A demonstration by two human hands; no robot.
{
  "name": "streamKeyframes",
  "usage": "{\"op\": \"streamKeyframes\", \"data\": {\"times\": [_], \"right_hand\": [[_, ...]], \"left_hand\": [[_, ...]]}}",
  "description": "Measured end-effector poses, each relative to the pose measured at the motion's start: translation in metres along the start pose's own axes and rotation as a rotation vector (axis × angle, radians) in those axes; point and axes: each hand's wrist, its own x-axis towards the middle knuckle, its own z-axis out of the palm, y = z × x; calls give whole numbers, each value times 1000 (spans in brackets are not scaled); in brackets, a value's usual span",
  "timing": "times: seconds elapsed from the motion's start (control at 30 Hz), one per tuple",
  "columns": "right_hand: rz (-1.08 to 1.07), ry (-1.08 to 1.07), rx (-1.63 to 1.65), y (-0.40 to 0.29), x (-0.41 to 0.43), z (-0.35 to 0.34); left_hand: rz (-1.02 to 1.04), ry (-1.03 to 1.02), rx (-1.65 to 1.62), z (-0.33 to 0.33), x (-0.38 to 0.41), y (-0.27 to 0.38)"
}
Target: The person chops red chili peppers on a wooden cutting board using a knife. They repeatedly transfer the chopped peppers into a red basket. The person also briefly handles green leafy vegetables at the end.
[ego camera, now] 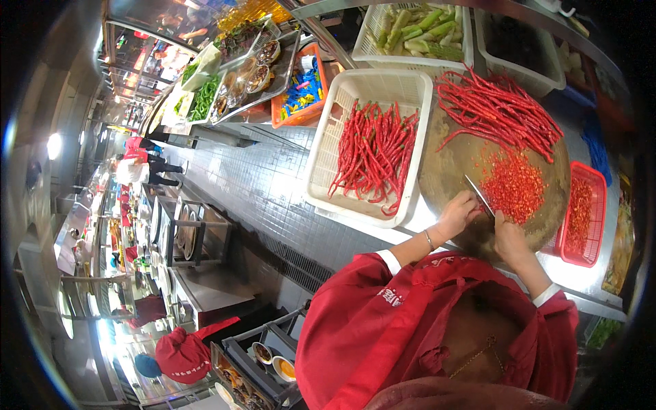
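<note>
My right hand [507, 238] grips the handle of a knife [479, 195], its blade over a round wooden chopping board [451, 159]. Beside the blade, my left hand [459, 211] has its fingers bent on what look like red chillies, mostly hidden by the fingers. Chopped red chilli [515, 187] lies heaped right of the knife. A pile of long whole red chillies [499, 110] covers the far part of the board. More whole chillies [376, 148] lie in a white plastic basket [315, 169] left of the board.
A red plastic basket [600, 215] of chopped chilli stands right of the board. Beyond are a white basket [412, 61] of green vegetable stalks and a tub [543, 74] with dark contents. An orange basket [300, 119] stands further left. Co-workers [179, 356] are across the tiled floor.
</note>
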Motion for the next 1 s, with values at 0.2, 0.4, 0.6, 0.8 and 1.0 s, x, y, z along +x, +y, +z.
{"op": "streamKeyframes", "data": {"times": [0.2,0.4,0.6,0.8,1.0], "right_hand": [[-19,140,2,11,0,-5],[-66,62,-41,2,0,-1],[-8,98,-50,2,5,-9],[-99,70,12,0,5,-5],[51,134,76,28,9,-2]], "left_hand": [[-8,-36,125,-2,1,4],[-24,26,16,3,-4,0],[-45,30,31,3,-6,0],[7,58,-23,2,-4,-1],[33,73,-1,15,1,1]]}}
